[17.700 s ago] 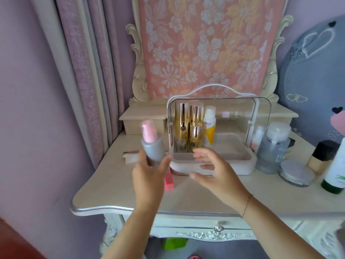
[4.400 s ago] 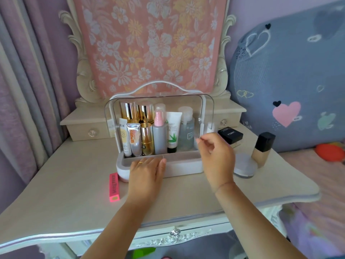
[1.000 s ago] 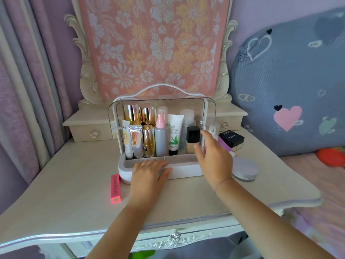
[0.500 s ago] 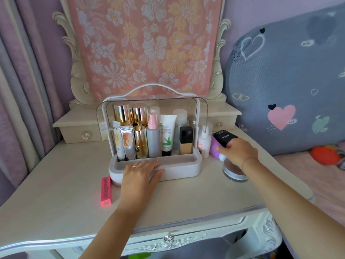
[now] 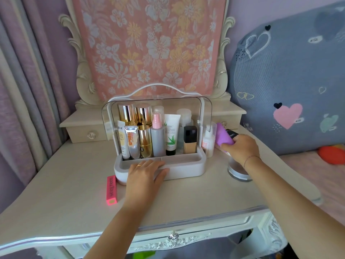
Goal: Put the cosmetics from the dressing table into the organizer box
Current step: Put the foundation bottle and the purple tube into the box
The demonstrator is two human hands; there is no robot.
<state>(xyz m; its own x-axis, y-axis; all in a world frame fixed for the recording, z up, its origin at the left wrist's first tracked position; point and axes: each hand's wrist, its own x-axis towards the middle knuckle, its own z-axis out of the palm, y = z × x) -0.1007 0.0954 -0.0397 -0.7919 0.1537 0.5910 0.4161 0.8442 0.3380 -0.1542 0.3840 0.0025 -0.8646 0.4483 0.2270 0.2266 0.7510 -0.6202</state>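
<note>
The white organizer box [image 5: 184,166] with a clear lid and handle stands mid-table, holding several bottles and tubes, among them a foundation bottle with a black cap [image 5: 190,140]. My left hand [image 5: 145,171] lies flat on its front rim, fingers spread. Right of the box, my right hand [image 5: 239,149] grips a purple item [image 5: 223,137]. Beside it are a small white bottle [image 5: 207,142], a black compact [image 5: 232,134] and a round jar [image 5: 237,171] partly under my wrist. A pink tube [image 5: 111,190] lies left of the box.
The dressing table [image 5: 186,200] has small drawers at the back and a mirror covered with floral cloth [image 5: 149,43]. Curtains hang on the left. A blue heart-print cushion [image 5: 291,81] and a bed sit to the right.
My right hand has closed on the purple item beside the box, where half a second ago it was just reaching it. The left hand stays on the box rim.
</note>
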